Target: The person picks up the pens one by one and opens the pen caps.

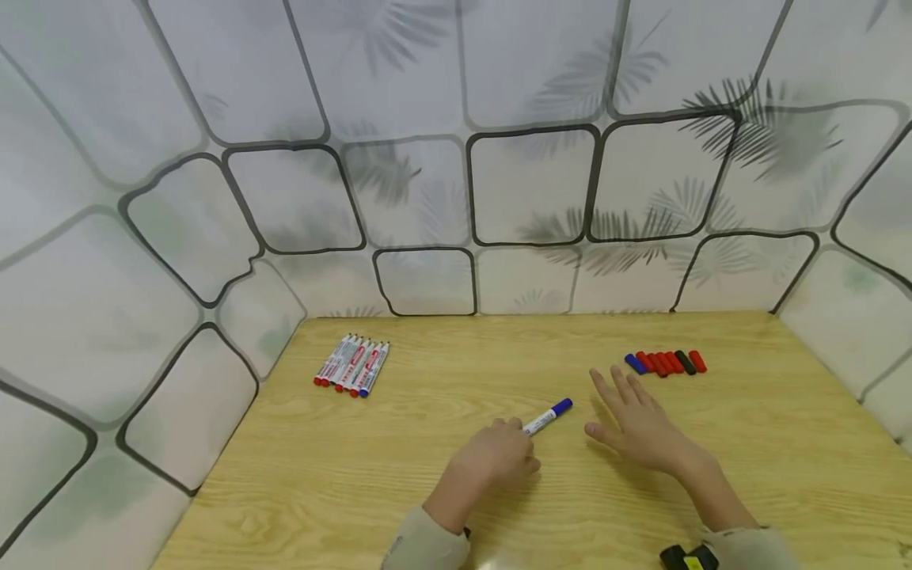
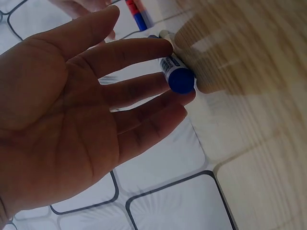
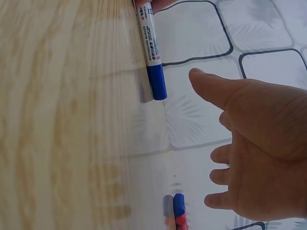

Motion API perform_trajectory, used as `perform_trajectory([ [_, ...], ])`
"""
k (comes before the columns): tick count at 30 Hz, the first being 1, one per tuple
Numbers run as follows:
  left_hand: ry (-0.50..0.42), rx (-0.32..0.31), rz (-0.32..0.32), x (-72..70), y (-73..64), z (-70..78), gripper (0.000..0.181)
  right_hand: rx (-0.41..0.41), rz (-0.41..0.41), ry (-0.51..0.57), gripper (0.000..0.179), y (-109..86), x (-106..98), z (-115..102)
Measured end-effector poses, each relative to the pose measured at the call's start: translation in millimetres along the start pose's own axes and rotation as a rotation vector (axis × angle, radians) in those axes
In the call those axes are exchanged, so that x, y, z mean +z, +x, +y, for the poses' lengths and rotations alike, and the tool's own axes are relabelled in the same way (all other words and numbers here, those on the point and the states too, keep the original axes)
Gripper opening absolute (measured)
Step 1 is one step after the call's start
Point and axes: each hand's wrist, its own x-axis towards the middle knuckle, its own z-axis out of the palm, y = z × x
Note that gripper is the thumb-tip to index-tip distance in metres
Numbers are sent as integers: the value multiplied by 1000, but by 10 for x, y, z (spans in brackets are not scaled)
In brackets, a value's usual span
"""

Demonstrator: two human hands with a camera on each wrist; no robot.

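Observation:
A white marker with a blue cap (image 1: pixel 547 417) lies on the table in the middle. My left hand (image 1: pixel 493 454) is at its near end, palm down, with fingertips touching the barrel; in the left wrist view the marker's blue end (image 2: pixel 181 80) shows against the fingers and the thumb stands apart. My right hand (image 1: pixel 641 431) hovers to the right of the capped end, fingers spread and holding nothing. In the right wrist view a gap separates the thumb from the blue cap (image 3: pixel 157 82).
At the back left, several white markers (image 1: pixel 352 366) lie side by side, uncapped tips pointing away. At the back right is a row of loose caps (image 1: pixel 663 363), mostly red, with a blue and a black one. A patterned cloth wall (image 1: pixel 527 190) borders the wooden table (image 1: pixel 456 356).

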Motion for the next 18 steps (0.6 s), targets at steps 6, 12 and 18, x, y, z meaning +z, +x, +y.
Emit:
perform_trajectory([
  [6, -16, 20, 76, 3, -20, -117, 15, -14, -3, -8, 86, -5, 2, -10],
  [12, -22, 14, 89, 24, -27, -171, 11, -5, -16, -5, 86, -12, -7, -4],
  [18, -49, 44, 119, 41, -43, -284, 12, -5, -24, 5, 86, -21, -24, -6],
])
